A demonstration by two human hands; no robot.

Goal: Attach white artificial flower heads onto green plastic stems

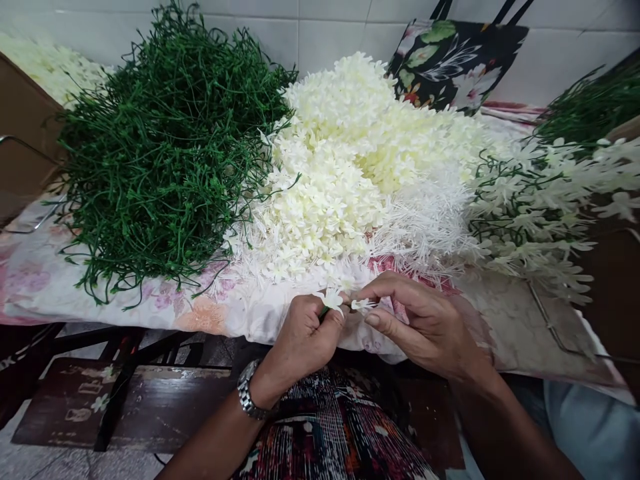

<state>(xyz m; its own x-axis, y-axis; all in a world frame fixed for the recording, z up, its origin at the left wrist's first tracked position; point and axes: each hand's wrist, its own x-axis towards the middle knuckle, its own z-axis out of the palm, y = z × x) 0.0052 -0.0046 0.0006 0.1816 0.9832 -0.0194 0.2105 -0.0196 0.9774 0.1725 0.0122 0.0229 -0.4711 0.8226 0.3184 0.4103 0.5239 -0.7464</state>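
Note:
My left hand (313, 333), with a metal watch at its wrist, is closed on a green stem topped by a white flower (331, 300). Just to the right, my right hand (417, 320) pinches a small white flower piece (362, 305) between thumb and index finger. Both hands are near the front edge of the floral cloth (250, 313). Beyond them lie a heap of cream-white petals (330, 193) and a pile of thin white pieces (425, 220). A large heap of green stems (165, 147) is at the left.
Assembled white flowers on stems (535, 207) lie at the right, beside a brown box (615, 267). A black floral bag (455, 63) stands against the tiled wall. Another brown box (25, 120) is at the far left. Below is a dark wooden bench (170, 407).

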